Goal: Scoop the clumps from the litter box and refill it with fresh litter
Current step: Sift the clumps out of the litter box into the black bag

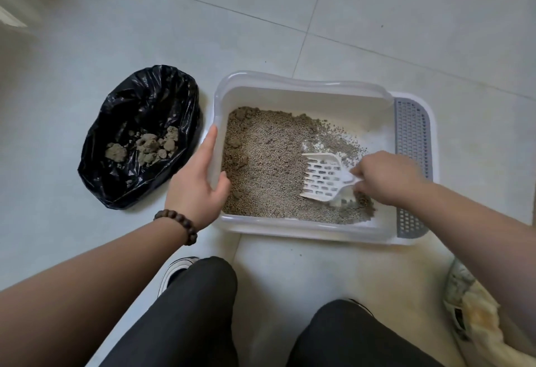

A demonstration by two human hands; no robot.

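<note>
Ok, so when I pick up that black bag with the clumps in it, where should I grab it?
Probably by its rolled-down rim, from above. The black bag lies slumped open on the floor with the clumps loose at the bottom, so gathering the rim upward keeps them inside; gripping a low side could spill them.

Home: tiled floor [116, 33], litter box [290, 78], trash bag [150, 96].

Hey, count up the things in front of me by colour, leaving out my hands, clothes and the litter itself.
White: 2, the litter box and the scoop
Black: 1, the bin bag
Grey: 1, the perforated panel at the box's right end
Cream: 1, the crumpled item at lower right
Total: 5
</note>
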